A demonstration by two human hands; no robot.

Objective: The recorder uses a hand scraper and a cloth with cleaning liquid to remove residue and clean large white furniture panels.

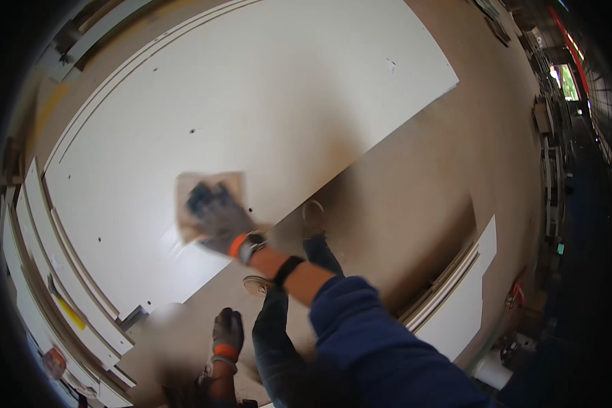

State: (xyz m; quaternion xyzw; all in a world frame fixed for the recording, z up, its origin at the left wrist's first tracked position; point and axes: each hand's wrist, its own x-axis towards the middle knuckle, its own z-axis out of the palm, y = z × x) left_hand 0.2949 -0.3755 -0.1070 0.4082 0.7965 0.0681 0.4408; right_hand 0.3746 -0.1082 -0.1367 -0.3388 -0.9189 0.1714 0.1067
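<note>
So the person's right hand (217, 216), in a grey work glove with an orange cuff, is pressed flat on a tan square sheet (207, 204), looks like sandpaper or a sanding pad, lying on a big white panel (251, 95). The fingers look spread over the pad rather than pinching it, but there's motion blur, so that's a guess. The pad sits toward the lower left part of the panel, not far from the near edge.

How far along is it? Honestly hard to call. The panel looks evenly white everywhere, with no obvious line between rubbed and unrubbed areas. The pad only covers a small patch and the board is huge, so probably plenty of surface is left, but nothing here proves it.

The left hand (228, 333), same kind of glove, hangs low by the person's leg and isn't touching anything visible. Whether it's curled or loose can't be told.

Hard to make out: a blurred patch sits just left of that hand, the small dark dots on the panel could be holes or marks, and the stacked white boards (61, 272) at the left are bent by the lens. The right side of the shop is dark clutter.
</note>
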